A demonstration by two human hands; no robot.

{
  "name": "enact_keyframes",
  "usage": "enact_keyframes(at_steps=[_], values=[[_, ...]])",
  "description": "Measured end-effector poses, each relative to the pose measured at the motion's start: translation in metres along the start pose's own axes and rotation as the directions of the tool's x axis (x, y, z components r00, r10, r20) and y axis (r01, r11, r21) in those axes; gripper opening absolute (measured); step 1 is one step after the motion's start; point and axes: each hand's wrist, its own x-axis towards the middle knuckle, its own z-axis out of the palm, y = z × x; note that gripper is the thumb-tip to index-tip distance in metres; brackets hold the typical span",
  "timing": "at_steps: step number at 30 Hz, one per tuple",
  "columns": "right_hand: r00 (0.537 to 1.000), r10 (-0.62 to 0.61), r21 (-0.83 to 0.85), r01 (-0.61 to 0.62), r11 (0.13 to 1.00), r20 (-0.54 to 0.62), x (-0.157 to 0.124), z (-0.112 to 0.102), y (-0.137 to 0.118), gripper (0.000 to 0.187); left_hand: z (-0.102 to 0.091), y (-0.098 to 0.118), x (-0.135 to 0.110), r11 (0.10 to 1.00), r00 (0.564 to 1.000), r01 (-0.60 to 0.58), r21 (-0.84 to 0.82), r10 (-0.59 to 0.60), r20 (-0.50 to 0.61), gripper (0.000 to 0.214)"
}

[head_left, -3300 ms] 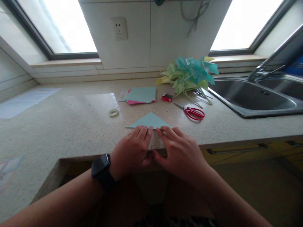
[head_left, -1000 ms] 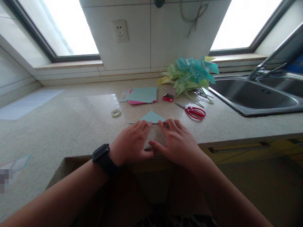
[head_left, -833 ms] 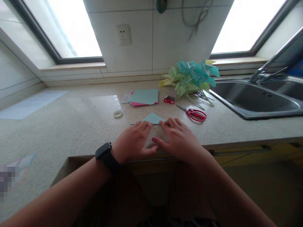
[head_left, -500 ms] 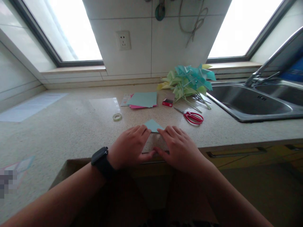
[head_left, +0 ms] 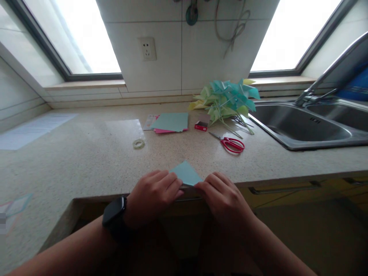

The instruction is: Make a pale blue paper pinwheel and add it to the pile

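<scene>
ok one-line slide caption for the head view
Both hands, left and right, press a folded light blue paper triangle at the speckled stone counter edge.

L hand (head_left: 153,193) & R hand (head_left: 222,195) side by side, fingers curled down.

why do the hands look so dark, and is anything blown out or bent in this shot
Head view: both windows are blown out to white, so the backlit left hand and right hand on the blue folded paper fall into shadow; wide-lens distortion bows the countertop edge and slants the window frames; a glare patch lies near the tape roll.
</scene>
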Motion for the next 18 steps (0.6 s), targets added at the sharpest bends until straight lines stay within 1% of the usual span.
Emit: enact_keyframes(at_steps=[5,8,11,13,14,15,16,17,18], values=[[0.994,-0.062,0.036,0.066,0.997,-0.095,-0.004,0.001,-0.003,0.021,-0.002,0.002,0.0,1.0,1.0,0.0,-0.003,0.0,-0.022,0.014],[0.987,-0.095,0.021,0.099,0.995,-0.127,-0.004,-0.002,-0.006,0.021,-0.006,0.006,0.002,1.0,1.0,0.015,-0.004,-0.015,0.002,0.013],[0.979,-0.118,-0.018,0.116,0.993,-0.164,-0.001,-0.011,-0.008,0.017,-0.014,0.009,0.003,0.997,0.998,0.052,-0.048,-0.051,0.039,0.014],[0.972,-0.112,-0.025,0.109,0.994,-0.205,0.002,-0.021,-0.01,0.011,-0.023,0.013,0.005,0.986,0.993,0.105,-0.13,-0.099,0.058,0.015],[0.965,-0.095,-0.016,0.094,0.995,-0.243,0.003,-0.026,-0.01,0.011,-0.029,0.014,0.006,0.97,0.989,0.145,-0.193,-0.135,0.067,0.016],[0.953,-0.06,0.006,0.064,0.998,-0.297,0.004,-0.03,-0.011,0.017,-0.034,0.016,0.007,0.943,0.981,0.193,-0.273,-0.177,0.083,0.016],[0.931,0.01,0.053,0.01,0.999,-0.364,0.004,-0.033,-0.012,0.027,-0.038,0.017,0.007,0.899,0.969,0.248,-0.361,-0.224,0.107,0.016],[0.897,0.116,0.141,-0.061,0.988,-0.427,0.004,-0.035,-0.013,0.038,-0.042,0.019,0.008,0.84,0.954,0.301,-0.451,-0.268,0.138,0.015],[0.848,0.25,0.267,-0.134,0.954,-0.468,0.004,-0.035,-0.015,0.048,-0.045,0.02,0.009,0.77,0.934,0.357,-0.529,-0.31,0.18,0.014]])
